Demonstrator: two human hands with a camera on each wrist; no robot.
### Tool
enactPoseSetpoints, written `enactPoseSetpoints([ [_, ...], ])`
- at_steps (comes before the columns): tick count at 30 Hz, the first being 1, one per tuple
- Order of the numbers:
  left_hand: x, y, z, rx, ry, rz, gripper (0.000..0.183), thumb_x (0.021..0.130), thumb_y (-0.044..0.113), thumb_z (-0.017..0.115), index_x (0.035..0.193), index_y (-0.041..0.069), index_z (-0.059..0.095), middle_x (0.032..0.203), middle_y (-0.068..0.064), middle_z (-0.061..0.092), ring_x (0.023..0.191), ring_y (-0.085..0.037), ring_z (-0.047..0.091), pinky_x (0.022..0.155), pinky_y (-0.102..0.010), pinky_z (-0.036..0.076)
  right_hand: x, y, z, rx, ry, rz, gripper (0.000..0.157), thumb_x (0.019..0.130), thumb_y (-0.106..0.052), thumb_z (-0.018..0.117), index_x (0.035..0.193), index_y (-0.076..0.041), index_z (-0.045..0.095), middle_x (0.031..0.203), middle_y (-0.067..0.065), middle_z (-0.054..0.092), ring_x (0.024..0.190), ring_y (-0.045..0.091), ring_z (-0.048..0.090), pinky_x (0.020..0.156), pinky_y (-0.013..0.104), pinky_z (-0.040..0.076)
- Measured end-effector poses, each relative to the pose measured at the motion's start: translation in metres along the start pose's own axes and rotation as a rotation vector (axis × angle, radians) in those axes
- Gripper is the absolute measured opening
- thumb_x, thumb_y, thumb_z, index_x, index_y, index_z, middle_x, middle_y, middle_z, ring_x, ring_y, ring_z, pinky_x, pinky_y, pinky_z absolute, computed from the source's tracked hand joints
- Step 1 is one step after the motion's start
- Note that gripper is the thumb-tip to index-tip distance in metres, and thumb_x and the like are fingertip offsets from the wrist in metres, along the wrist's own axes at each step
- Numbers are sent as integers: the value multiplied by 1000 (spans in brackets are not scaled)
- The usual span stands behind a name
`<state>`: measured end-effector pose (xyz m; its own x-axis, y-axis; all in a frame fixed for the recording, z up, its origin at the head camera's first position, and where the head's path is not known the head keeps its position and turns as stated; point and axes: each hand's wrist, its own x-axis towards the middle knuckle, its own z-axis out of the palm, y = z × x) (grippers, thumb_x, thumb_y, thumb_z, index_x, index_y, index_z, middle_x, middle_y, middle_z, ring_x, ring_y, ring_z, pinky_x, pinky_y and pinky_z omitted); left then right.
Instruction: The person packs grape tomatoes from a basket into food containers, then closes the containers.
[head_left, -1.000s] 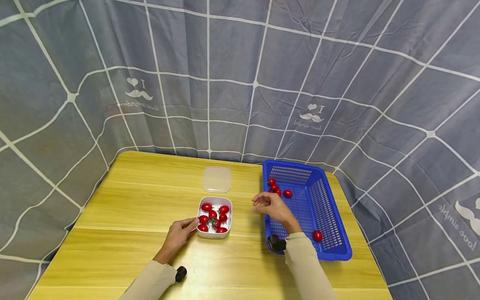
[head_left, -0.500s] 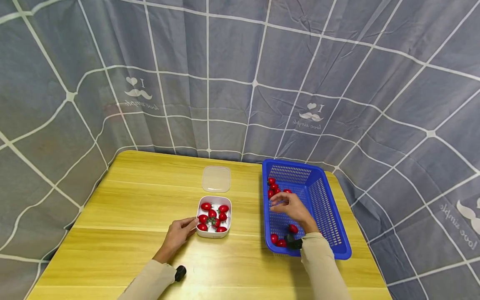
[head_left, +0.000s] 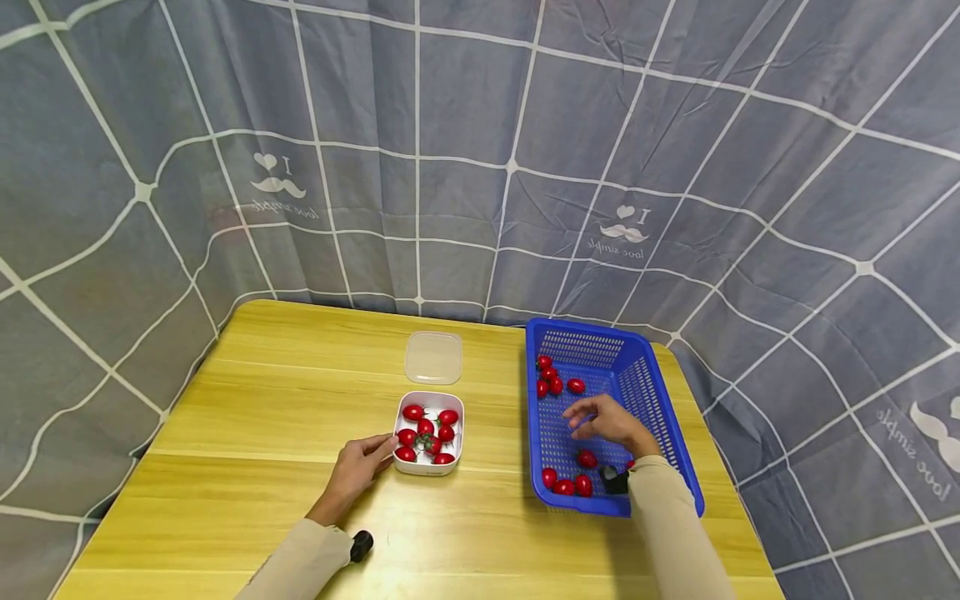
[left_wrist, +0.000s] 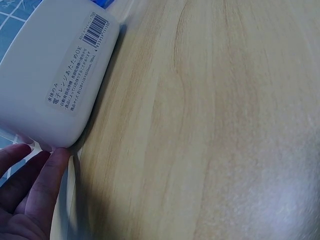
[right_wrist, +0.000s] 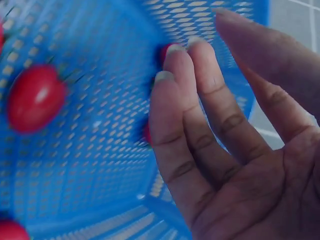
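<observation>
Head view: right hand (head_left: 603, 419) hangs over the blue basket (head_left: 534, 433), where a light pinch round a tomato's (head_left: 586, 458) sides should serve best; left hand (head_left: 354, 473) touches the white container (head_left: 429, 470), tomatoes (head_left: 425, 427) inside. Left wrist: fairly straight fingers (left_wrist: 44, 190) against its wall, not gripping. Right wrist: fingers loosely bent, parted from the thumb (right_wrist: 272, 62), nothing held!

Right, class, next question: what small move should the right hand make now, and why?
Probably lower the right hand to pinch a loose tomato in the blue basket. The hand is over the basket, with nothing between its fingers, and tomatoes lie close by. The left hand touches the white box, where bare white bottom shows between the tomatoes.
</observation>
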<state>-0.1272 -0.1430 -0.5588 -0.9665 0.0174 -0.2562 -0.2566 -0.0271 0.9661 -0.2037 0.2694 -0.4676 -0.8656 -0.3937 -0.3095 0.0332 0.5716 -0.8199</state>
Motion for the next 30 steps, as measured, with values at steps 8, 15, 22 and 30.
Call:
enactPoseSetpoints([
  [8, 0, 1, 0, -4, 14, -8, 37, 98, 9, 57, 124, -17, 55, 130, -32, 52, 119, -36, 54, 93, -34, 52, 0, 22, -7, -22, -113, 94, 39, 72, 18, 66, 110, 19, 60, 91, 31, 64, 75, 19, 62, 65, 27, 57],
  [15, 0, 1, 0, 12, 15, -10, 39, 98, 12, 58, 124, -16, 55, 130, -32, 53, 118, -35, 56, 93, -33, 52, 2, 30, -8, -67, -133, 204, 35, 70, 17, 69, 105, 14, 66, 81, 13, 67, 69, 11, 57, 59, 23, 53],
  [22, 2, -2, -1, 16, 12, -7, 38, 97, 12, 58, 124, -16, 56, 128, -31, 54, 117, -35, 56, 92, -32, 53, 1, 40, -7, -80, -155, 281, 32, 70, 18, 70, 102, 11, 69, 75, 6, 65, 66, 11, 55, 54, 22, 49],
  [30, 3, -2, -1, 8, 12, -9, 38, 97, 11, 58, 124, -16, 56, 129, -31, 54, 117, -35, 56, 93, -33, 52, 2, 47, -2, -96, -196, 335, 34, 72, 10, 76, 106, 4, 69, 74, 2, 60, 68, 13, 55, 59, 29, 56],
])
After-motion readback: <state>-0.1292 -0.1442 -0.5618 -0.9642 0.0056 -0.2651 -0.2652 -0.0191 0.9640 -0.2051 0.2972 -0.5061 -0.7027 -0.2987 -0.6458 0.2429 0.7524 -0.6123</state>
